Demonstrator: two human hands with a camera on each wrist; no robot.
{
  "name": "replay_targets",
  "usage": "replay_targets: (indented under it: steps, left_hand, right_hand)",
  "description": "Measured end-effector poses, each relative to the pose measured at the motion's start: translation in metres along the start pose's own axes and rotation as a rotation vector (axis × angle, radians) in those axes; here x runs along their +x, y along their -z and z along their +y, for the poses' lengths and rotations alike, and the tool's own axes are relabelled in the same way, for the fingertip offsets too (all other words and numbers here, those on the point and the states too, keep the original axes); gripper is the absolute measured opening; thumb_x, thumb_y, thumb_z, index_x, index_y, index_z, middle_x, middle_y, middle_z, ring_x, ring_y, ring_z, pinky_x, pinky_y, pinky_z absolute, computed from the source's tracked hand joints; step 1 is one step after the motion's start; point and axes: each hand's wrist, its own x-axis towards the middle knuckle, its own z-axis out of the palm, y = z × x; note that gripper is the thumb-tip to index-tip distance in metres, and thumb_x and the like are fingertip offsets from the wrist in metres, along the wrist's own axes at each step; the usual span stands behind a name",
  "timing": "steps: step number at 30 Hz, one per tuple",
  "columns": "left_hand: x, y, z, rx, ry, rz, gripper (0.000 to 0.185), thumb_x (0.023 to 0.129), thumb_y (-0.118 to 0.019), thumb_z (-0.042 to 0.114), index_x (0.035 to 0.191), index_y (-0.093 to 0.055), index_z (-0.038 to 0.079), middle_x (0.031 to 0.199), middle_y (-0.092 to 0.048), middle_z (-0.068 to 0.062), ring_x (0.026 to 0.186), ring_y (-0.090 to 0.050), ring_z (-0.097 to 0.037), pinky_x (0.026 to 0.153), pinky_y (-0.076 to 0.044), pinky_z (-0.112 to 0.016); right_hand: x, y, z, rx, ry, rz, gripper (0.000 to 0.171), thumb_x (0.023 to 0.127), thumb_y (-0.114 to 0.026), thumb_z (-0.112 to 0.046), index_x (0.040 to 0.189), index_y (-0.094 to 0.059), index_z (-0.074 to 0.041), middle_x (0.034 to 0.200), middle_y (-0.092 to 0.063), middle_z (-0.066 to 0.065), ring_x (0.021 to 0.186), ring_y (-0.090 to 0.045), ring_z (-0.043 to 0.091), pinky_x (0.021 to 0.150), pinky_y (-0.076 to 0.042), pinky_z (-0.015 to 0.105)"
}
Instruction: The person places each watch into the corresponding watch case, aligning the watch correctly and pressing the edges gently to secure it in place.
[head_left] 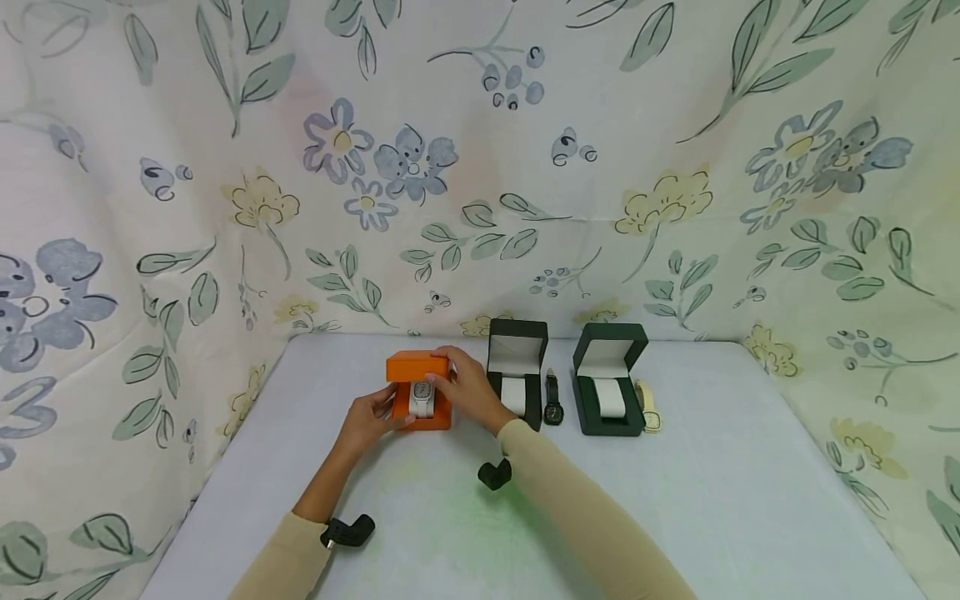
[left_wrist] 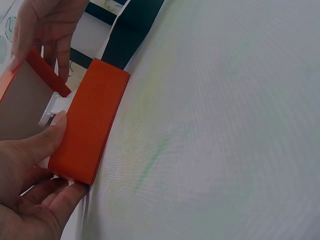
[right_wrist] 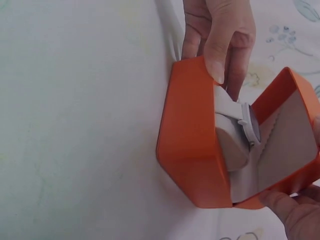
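An orange watch box (head_left: 431, 424) stands on the table with its lid (head_left: 417, 367) partly raised. Inside, a white watch (head_left: 422, 398) is wrapped round a pale cushion (right_wrist: 232, 145). My left hand (head_left: 367, 419) grips the base at its left side, the thumb over the front wall's top edge (left_wrist: 95, 120) and fingers low at the side. The lid is held by my right hand (head_left: 472, 387), with fingers on its back right part and the thumb at its front edge. In the right wrist view, only some right-hand fingers (right_wrist: 292, 210) show.
Right of the orange box stands an open black watch box (head_left: 533, 400) with a white cushion, a black watch (head_left: 553, 408) beside it. Farther right are an open green watch box (head_left: 615, 427) and a gold-coloured watch (head_left: 651, 417). A floral cloth (head_left: 465, 167) hangs behind the table.
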Motion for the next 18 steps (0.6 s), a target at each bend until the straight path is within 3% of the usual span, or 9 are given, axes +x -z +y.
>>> replay_targets:
  steps: [5,7,12,18]
  left_hand:
    - [-0.012,0.003,0.027,-0.005,0.002,-0.031,0.071,0.089,-0.078,0.003,0.146,-0.040,-0.014,0.149,-0.041,-0.031,0.135,-0.045,-0.045,0.107,-0.042,-0.048]
    - [-0.010,0.002,0.023,-0.005,-0.003,-0.030,0.071,0.088,-0.078,0.004,0.147,-0.041,-0.013,0.150,-0.042,-0.030,0.136,-0.045,-0.044,0.108,-0.042,-0.047]
    - [0.001,0.000,-0.005,-0.004,-0.006,-0.001,0.075,0.087,-0.082,0.010,0.149,-0.043,-0.008,0.151,-0.044,-0.025,0.138,-0.045,-0.041,0.107,-0.043,-0.044]
    - [0.001,0.000,-0.006,-0.020,-0.009,-0.001,0.073,0.086,-0.083,0.010,0.147,-0.047,-0.006,0.150,-0.047,-0.024,0.137,-0.046,-0.040,0.108,-0.043,-0.043]
  right_hand:
    - [-0.001,-0.001,0.002,-0.017,0.027,0.008,0.043,0.098,-0.069,-0.022,0.137,-0.056,-0.011,0.142,-0.056,0.005,0.127,-0.054,0.019,0.108,-0.048,0.037]
    - [-0.002,-0.002,0.002,-0.016,0.039,0.008,0.043,0.098,-0.069,-0.020,0.138,-0.056,-0.010,0.143,-0.055,0.006,0.130,-0.053,0.020,0.108,-0.048,0.037]
    - [-0.004,-0.003,0.003,-0.009,0.052,0.003,0.044,0.098,-0.069,-0.019,0.139,-0.056,-0.009,0.145,-0.054,0.007,0.134,-0.051,0.021,0.110,-0.046,0.039]
    - [-0.006,-0.004,0.003,-0.017,0.050,-0.001,0.044,0.098,-0.069,-0.019,0.139,-0.056,-0.011,0.148,-0.052,0.006,0.135,-0.051,0.023,0.111,-0.045,0.038]
